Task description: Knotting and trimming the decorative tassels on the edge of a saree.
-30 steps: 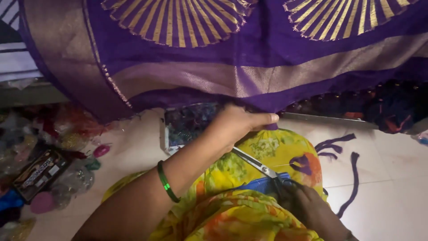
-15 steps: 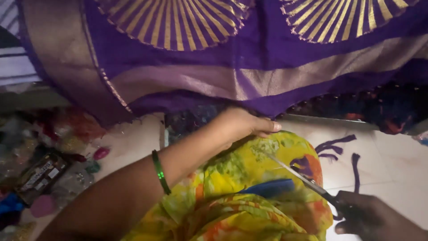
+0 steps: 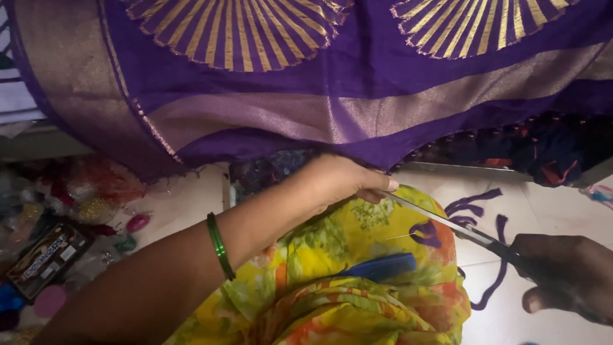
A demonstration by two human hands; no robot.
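Fingers [image 3: 377, 186] unmoved on purple cloth [image 3: 357, 96] — scissors [image 3: 456, 225] risen, nearer hem.

A blue comb [image 3: 378, 266] lies on the yellow floral cloth [image 3: 332, 281], purple fabric strips [image 3: 476, 211] curl over the pale floor [image 3: 185, 204], and a pink round piece [image 3: 137, 222] sits among blurred clutter [image 3: 51, 255] at left.

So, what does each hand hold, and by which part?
The right hand holds scissors by their handles, blades pointing left. The left hand pinches the lower edge of the purple cloth near the blade tips.
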